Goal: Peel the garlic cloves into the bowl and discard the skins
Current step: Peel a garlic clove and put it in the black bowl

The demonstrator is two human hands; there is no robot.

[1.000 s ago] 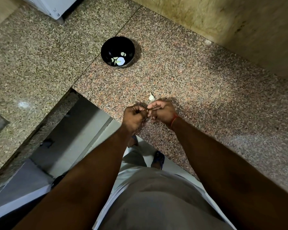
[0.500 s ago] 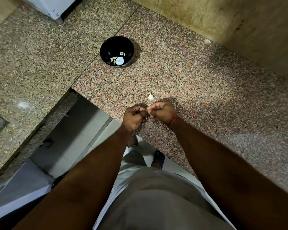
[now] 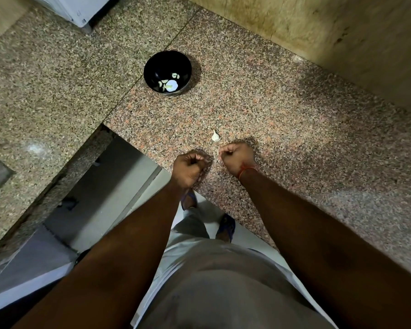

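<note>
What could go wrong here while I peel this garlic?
The bowl sits well beyond both hands, so a peeled clove could drop on the way over. The left hand hangs right at the counter edge, so skins may fall to the floor. The loose clove could be knocked by the right hand.

Bare counter [image 3: 259, 110] between hands, bowl [image 3: 152, 67].

Two hands hang over the speckled pink stone counter [image 3: 282, 119], a little apart. The left hand [image 3: 189, 167] and right hand [image 3: 237, 156] are both curled up tight. A small white garlic clove [image 3: 215, 136] lies just past them. The round black bowl [image 3: 167, 71] sits farther away with white peeled pieces inside.
</note>
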